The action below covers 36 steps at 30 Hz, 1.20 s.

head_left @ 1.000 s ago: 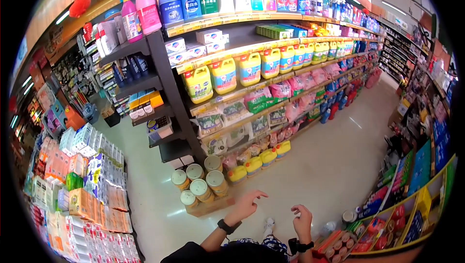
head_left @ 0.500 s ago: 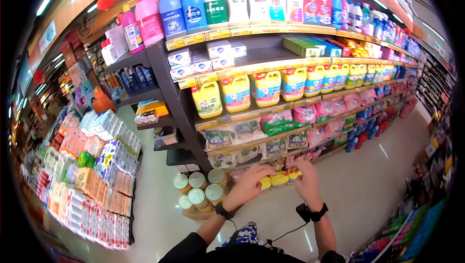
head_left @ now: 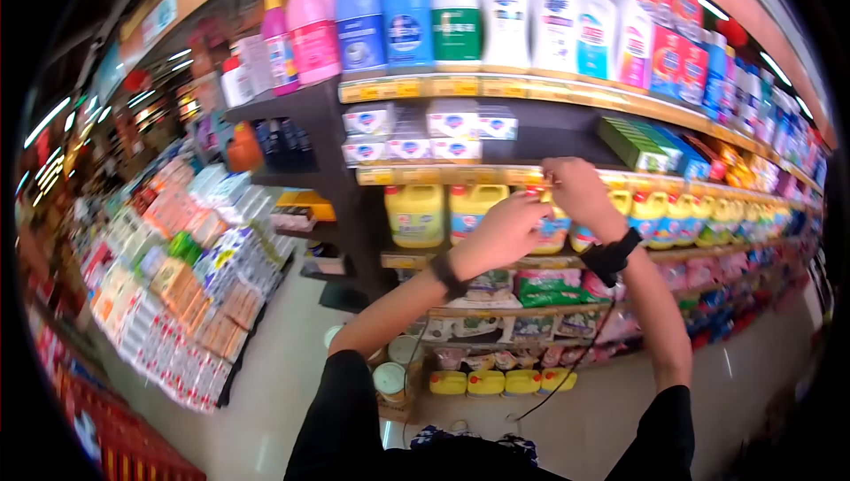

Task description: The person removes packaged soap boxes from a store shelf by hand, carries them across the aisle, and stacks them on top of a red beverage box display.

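Observation:
Both my hands are raised in front of the shelf row of yellow jugs (head_left: pixel 415 215). My left hand (head_left: pixel 503 235) has bent fingers beside a jug with a red cap and blue label (head_left: pixel 552 231), overlapping it in view. My right hand (head_left: pixel 580 198) is slightly higher, its fingers curled near the price strip (head_left: pixel 496 177) above the jugs. Motion blur and overlap hide whether either hand touches or grips anything. Dark bands circle both wrists, and a thin cord hangs from each.
Boxed soap (head_left: pixel 454 118) and green boxes (head_left: pixel 633 145) fill parts of the shelf above. Large bottles (head_left: pixel 407 21) line the top. Lower down are bagged goods and several yellow jugs (head_left: pixel 485 383) near the floor. Round tubs (head_left: pixel 389 378) stand beside them. Stacked packs (head_left: pixel 177 339) spread at left.
My hands have risen from the yellow jugs near the floor to the shelf jugs and come closer together. The view has shifted, so the shelves appear nearer and further right.

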{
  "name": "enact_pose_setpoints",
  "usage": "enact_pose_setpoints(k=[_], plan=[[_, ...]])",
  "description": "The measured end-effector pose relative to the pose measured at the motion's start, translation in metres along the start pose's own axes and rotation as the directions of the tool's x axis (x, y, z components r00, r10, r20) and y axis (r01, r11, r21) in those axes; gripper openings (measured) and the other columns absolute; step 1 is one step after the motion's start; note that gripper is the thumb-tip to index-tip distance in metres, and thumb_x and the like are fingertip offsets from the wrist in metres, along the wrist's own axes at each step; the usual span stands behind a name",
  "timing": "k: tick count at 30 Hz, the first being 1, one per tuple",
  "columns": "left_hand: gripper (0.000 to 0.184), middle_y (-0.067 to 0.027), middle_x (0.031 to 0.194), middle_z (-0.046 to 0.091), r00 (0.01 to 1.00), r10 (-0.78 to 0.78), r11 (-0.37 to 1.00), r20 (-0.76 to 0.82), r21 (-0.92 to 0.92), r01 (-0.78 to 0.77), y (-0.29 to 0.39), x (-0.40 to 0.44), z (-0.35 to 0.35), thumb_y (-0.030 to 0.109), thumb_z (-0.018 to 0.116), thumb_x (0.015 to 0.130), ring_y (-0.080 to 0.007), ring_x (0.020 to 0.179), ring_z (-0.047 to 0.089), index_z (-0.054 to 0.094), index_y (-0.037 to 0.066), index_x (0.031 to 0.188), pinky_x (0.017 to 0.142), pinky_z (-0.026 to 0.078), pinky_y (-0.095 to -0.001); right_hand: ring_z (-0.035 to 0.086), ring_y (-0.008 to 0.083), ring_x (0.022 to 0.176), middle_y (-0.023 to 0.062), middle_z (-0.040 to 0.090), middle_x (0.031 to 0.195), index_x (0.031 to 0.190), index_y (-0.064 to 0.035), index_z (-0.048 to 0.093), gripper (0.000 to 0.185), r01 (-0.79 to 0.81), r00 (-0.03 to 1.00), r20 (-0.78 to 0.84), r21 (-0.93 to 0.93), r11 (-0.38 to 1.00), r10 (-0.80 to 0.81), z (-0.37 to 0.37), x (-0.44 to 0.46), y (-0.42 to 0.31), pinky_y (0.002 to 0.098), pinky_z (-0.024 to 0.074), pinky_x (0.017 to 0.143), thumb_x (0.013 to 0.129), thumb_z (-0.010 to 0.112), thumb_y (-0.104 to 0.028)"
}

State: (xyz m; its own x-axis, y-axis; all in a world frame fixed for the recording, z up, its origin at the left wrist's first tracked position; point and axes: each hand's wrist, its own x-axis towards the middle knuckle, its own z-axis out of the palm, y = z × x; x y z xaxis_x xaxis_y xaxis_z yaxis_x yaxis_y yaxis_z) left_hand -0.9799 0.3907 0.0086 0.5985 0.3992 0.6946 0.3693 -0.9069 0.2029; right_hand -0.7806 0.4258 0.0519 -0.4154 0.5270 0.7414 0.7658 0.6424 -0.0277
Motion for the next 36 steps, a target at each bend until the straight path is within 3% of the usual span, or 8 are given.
enact_pose_setpoints(k=[4, 8, 13, 17, 24, 25, 31, 36], plan=[[0.029, -0.02, 0.108, 0.071, 0.997, -0.079, 0.99, -0.021, 0.113, 0.081, -0.066, 0.047, 0.016, 0.014, 0.067, 0.085, -0.0429, 0.105, 0.067, 0.07, 0.005, 0.112, 0.091, 0.053, -0.0528, 0.071, 0.0434, 0.094, 0.0215, 0.075, 0.094, 0.097, -0.0056, 0.073, 0.019, 0.0, 0.974, 0.226, -0.154, 0.988, 0.036, 0.015, 0.052, 0.06, 0.0548, 0.0562, 0.081, 0.082, 0.067, -0.016], [0.032, -0.0256, 0.109, 0.072, 0.89, -0.447, 0.848, 0.089, 0.358, 0.391, -0.094, 0.09, 0.013, 0.021, 0.066, 0.083, -0.0441, 0.107, 0.069, 0.071, -0.001, 0.106, 0.094, 0.055, -0.0506, 0.072, 0.0422, 0.098, 0.0195, 0.076, 0.098, 0.103, -0.0071, 0.073, 0.024, 0.02, 0.918, 0.389, -0.236, 0.972, 0.075, 0.074, 0.104, 0.134, 0.0524, 0.0588, 0.082, 0.085, 0.064, -0.02], [0.036, -0.027, 0.115, 0.075, 0.767, -0.64, 0.691, 0.048, 0.473, 0.547, -0.13, 0.119, 0.021, 0.023, 0.063, 0.082, -0.0428, 0.109, 0.072, 0.082, 0.002, 0.104, 0.096, 0.058, -0.0487, 0.064, 0.0406, 0.127, 0.0216, 0.069, 0.135, 0.123, -0.0096, 0.073, 0.038, -0.044, 0.819, 0.54, -0.274, 0.961, 0.192, 0.121, 0.159, 0.16, 0.0486, 0.0538, 0.105, 0.09, 0.062, -0.025], [0.038, -0.0235, 0.118, 0.075, 0.757, -0.637, 0.584, -0.145, 0.55, 0.597, -0.147, 0.137, 0.029, 0.024, 0.059, 0.087, -0.0391, 0.114, 0.07, 0.079, 0.001, 0.11, 0.099, 0.056, -0.0494, 0.069, 0.0432, 0.116, 0.0266, 0.073, 0.121, 0.122, -0.007, 0.074, 0.039, 0.155, 0.939, 0.32, -0.062, 0.986, -0.128, 0.145, 0.166, 0.175, 0.052, 0.0559, 0.098, 0.09, 0.064, -0.028], [0.053, -0.0217, 0.14, 0.067, 0.651, -0.706, 0.303, -0.278, 0.712, 0.633, -0.199, 0.168, 0.051, 0.028, 0.065, 0.089, -0.0362, 0.126, 0.066, 0.069, 0.005, 0.136, 0.104, 0.053, -0.0457, 0.068, 0.039, 0.121, 0.0202, 0.073, 0.127, 0.111, -0.0107, 0.081, 0.026, 0.186, 0.869, 0.478, -0.073, 0.98, -0.129, 0.167, 0.171, 0.166, 0.0491, 0.0568, 0.1, 0.094, 0.067, -0.026], [0.057, -0.0217, 0.148, 0.061, 0.57, -0.787, 0.273, -0.236, 0.695, 0.665, -0.189, 0.177, 0.046, 0.03, 0.064, 0.092, -0.0355, 0.135, 0.06, 0.064, 0.006, 0.143, 0.109, 0.05, -0.0458, 0.067, 0.04, 0.123, 0.0213, 0.07, 0.133, 0.13, -0.0092, 0.072, 0.041, 0.192, 0.835, 0.538, -0.096, 0.977, -0.112, 0.163, 0.176, 0.165, 0.0482, 0.0583, 0.097, 0.092, 0.071, -0.025], [0.065, -0.0228, 0.157, 0.051, 0.53, -0.778, 0.163, -0.336, 0.708, 0.687, -0.222, 0.177, 0.045, 0.032, 0.065, 0.092, -0.0353, 0.142, 0.053, 0.055, 0.008, 0.152, 0.111, 0.049, -0.045, 0.064, 0.0414, 0.125, 0.0216, 0.068, 0.134, 0.144, -0.0082, 0.059, 0.058, 0.378, 0.925, 0.006, -0.095, 0.921, -0.379, 0.192, 0.174, 0.179, 0.0495, 0.0548, 0.102, 0.09, 0.073, -0.025], [0.059, -0.0207, 0.146, 0.063, 0.525, -0.821, 0.246, -0.225, 0.691, 0.68, -0.217, 0.173, 0.036, 0.029, 0.069, 0.09, -0.0341, 0.133, 0.063, 0.063, 0.008, 0.145, 0.109, 0.051, -0.0443, 0.056, 0.0394, 0.137, 0.0216, 0.06, 0.147, 0.145, -0.0064, 0.058, 0.057, 0.272, 0.88, 0.407, -0.006, 0.962, -0.246, 0.173, 0.186, 0.166, 0.0486, 0.0477, 0.111, 0.094, 0.069, -0.027]])
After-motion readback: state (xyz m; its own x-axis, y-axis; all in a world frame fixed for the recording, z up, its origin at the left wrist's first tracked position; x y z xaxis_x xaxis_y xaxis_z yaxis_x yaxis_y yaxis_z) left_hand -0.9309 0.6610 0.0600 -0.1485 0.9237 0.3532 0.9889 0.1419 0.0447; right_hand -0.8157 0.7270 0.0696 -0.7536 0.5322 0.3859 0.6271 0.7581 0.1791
